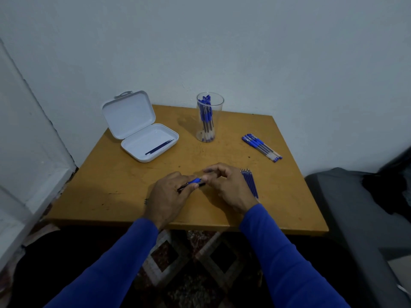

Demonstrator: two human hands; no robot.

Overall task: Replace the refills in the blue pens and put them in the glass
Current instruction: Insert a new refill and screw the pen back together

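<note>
My left hand (171,194) grips a blue pen (193,181) low over the wooden table (124,174), its blue grip section showing between my hands. My right hand (224,185) pinches the pen's right end with thumb and fingertips. A clear glass (209,117) at the back of the table holds several blue pens upright. A row of several blue pens (262,147) lies at the right. Several loose blue refills (250,182) lie just right of my right hand, partly hidden by it.
An open white plastic case (142,130) stands at the back left with a few dark refills (159,147) in its tray. A white wall runs behind the table, and a grey cushion (355,218) is at the right. Patterned floor shows below the table's front edge.
</note>
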